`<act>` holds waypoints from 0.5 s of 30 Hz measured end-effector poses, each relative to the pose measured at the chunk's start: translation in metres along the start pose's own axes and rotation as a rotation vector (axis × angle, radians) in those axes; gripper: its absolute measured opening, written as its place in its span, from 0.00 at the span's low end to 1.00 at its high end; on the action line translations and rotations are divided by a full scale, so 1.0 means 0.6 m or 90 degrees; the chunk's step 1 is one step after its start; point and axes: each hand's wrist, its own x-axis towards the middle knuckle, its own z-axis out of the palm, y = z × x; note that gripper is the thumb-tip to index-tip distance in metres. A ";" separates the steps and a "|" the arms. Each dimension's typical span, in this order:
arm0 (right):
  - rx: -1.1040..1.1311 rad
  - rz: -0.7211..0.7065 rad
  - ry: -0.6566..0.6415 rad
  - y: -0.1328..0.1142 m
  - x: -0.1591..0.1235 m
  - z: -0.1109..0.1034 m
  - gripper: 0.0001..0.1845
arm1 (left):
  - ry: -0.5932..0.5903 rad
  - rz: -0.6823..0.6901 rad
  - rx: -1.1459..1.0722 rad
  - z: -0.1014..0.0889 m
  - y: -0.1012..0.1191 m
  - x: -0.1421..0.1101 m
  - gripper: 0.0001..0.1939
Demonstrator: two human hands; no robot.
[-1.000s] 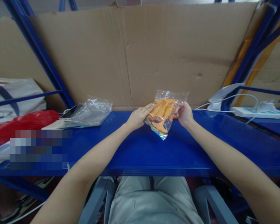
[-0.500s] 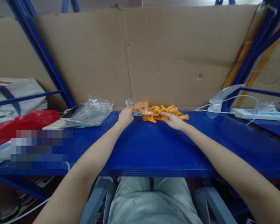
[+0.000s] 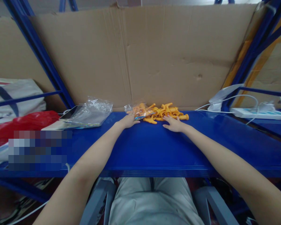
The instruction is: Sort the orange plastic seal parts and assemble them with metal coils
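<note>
Several loose orange plastic pieces, some tubular and some branched, lie heaped at the back of the blue table. A clear plastic bag with orange pieces and a colourful printed strip rests at the heap's left side. My left hand lies against the bag's left end, fingers stretched and thumb apart, not gripping it. On the near right side of the heap, my right hand is spread with its fingertips touching the orange pieces. What lies beneath both sets of fingertips is partly hidden.
A stack of clear empty bags lies to the left, near a red plastic bag. At the right stands a white power strip with cables. A cardboard sheet closes off the back of the blue table.
My left hand has loosened from the bag, which now sits lower against the heap. My right hand's fingers have spread on the near side of the orange pieces.
</note>
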 end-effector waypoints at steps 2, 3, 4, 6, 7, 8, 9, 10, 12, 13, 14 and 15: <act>-0.008 -0.003 0.021 -0.004 -0.003 -0.005 0.24 | -0.017 -0.026 0.032 -0.009 0.002 -0.002 0.40; -0.009 -0.003 0.029 -0.008 -0.004 -0.008 0.23 | -0.019 -0.041 0.052 -0.014 0.003 -0.003 0.38; -0.005 -0.005 0.038 -0.011 -0.006 -0.011 0.21 | -0.013 -0.051 0.072 -0.019 0.005 -0.004 0.35; 0.019 -0.013 0.071 -0.019 -0.007 -0.017 0.20 | 0.023 -0.045 0.095 -0.026 0.007 -0.005 0.31; 0.038 -0.021 0.101 -0.022 -0.007 -0.019 0.21 | 0.048 -0.034 0.094 -0.029 0.007 -0.005 0.31; 0.057 -0.034 0.139 -0.026 -0.006 -0.021 0.22 | 0.074 -0.018 0.085 -0.030 0.006 -0.004 0.32; 0.072 -0.051 0.180 -0.030 -0.004 -0.022 0.23 | 0.098 0.002 0.070 -0.031 0.005 -0.003 0.33; 0.083 -0.073 0.216 -0.034 0.000 -0.024 0.25 | 0.120 0.023 0.051 -0.030 0.004 -0.002 0.35; 0.085 -0.123 0.260 -0.043 0.009 -0.028 0.30 | 0.153 0.060 0.012 -0.028 0.002 0.000 0.37; 0.080 -0.144 0.267 -0.048 0.016 -0.031 0.33 | 0.164 0.070 -0.005 -0.026 0.001 0.001 0.37; 0.071 -0.159 0.267 -0.053 0.023 -0.035 0.35 | 0.174 0.074 -0.021 -0.024 0.000 0.002 0.37; 0.062 -0.166 0.263 -0.058 0.032 -0.040 0.37 | 0.184 0.072 -0.035 -0.022 -0.001 0.003 0.37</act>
